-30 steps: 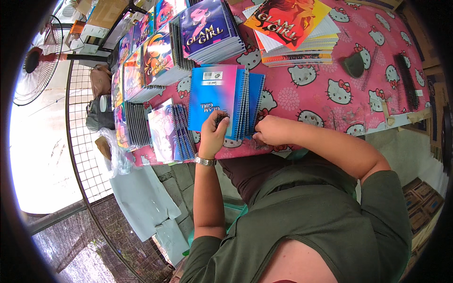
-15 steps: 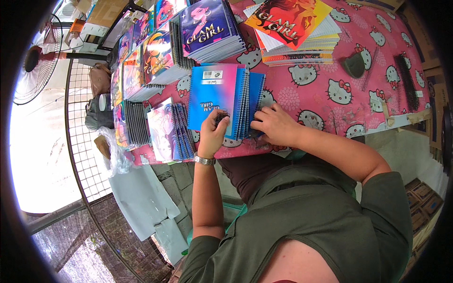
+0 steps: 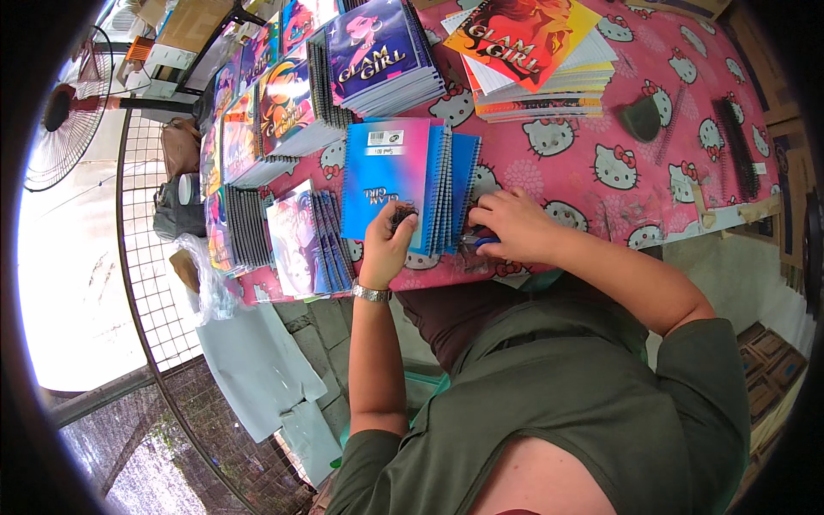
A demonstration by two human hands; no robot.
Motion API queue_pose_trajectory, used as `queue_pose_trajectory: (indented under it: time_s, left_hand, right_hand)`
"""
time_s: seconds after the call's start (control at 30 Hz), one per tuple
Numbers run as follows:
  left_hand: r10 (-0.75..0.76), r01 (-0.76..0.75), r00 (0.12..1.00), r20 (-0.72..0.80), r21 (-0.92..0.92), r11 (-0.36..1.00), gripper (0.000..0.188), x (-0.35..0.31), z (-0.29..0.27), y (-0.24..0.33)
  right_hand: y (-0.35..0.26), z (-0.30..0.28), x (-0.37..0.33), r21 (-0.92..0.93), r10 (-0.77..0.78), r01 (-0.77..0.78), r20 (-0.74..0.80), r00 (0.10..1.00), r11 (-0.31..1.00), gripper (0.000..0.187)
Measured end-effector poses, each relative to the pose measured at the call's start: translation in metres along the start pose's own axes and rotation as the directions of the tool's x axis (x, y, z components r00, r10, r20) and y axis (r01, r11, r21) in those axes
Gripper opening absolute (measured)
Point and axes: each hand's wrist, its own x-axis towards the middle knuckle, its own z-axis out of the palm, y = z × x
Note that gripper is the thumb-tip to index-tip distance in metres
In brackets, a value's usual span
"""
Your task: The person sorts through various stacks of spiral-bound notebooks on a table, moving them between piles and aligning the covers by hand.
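Note:
A stack of blue-and-pink spiral notebooks (image 3: 388, 163) lies fanned out in front of me, the top one with its cover print upside down. My left hand (image 3: 390, 236) rests on that top notebook's lower right part. Between its closed thumb and fingers is a small bunch of dark wire bits (image 3: 402, 215). Beside the stack's right edge, close to the table's front, my right hand (image 3: 513, 225) has its fingers curled on a blue-handled hand tool (image 3: 485, 241). Most of the tool is hidden, so its exact kind does not show.
Colourful notebook piles (image 3: 287, 107) crowd the left side, with a purple-covered stack (image 3: 378, 51) behind. An orange-red cover (image 3: 528, 39) tops loose sheets at the back. Rightward on the pink tablecloth (image 3: 549, 137) lie a dark green pad (image 3: 639, 118) and black spiral coils (image 3: 738, 150).
My right hand has shifted slightly right, away from the notebook spirals, and the blue handle now shows under its fingers. My left hand stays in place.

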Motion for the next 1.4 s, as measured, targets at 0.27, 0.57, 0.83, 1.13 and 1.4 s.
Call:
queue_pose_trajectory:
  time_s: [0.27,0.57,0.83,1.13,1.4]
  left_hand:
    - [-0.022,0.023,1.0,0.007,-0.131,0.991,0.007,0.0,0.001,-0.003]
    - [-0.02,0.022,1.0,0.014,-0.127,0.992,0.008,0.0,-0.001,-0.003]
    - [0.016,-0.055,0.997,-0.078,-0.532,0.845,0.011,0.001,-0.007,-0.013]
    - [0.192,-0.293,0.945,-0.263,-0.945,0.145,0.02,-0.057,-0.05,-0.033]
    - [-0.236,-0.541,0.822,-0.519,-0.84,-0.035,0.033,-0.123,-0.152,-0.078]
  right_hand:
    - [-0.003,0.002,0.009,-0.126,-0.013,0.013,0.003,1.0,0.992,0.044]
    - [-0.011,-0.011,0.031,0.119,0.252,-0.347,0.483,0.839,0.93,0.032]
    - [-0.014,0.007,-0.018,-0.144,-0.003,0.004,0.008,1.0,0.99,0.044]
    - [-0.02,0.001,-0.012,-0.137,0.014,-0.009,0.039,0.999,0.991,0.039]
    - [-0.03,-0.006,0.016,0.065,0.247,-0.307,0.449,0.859,0.95,0.03]
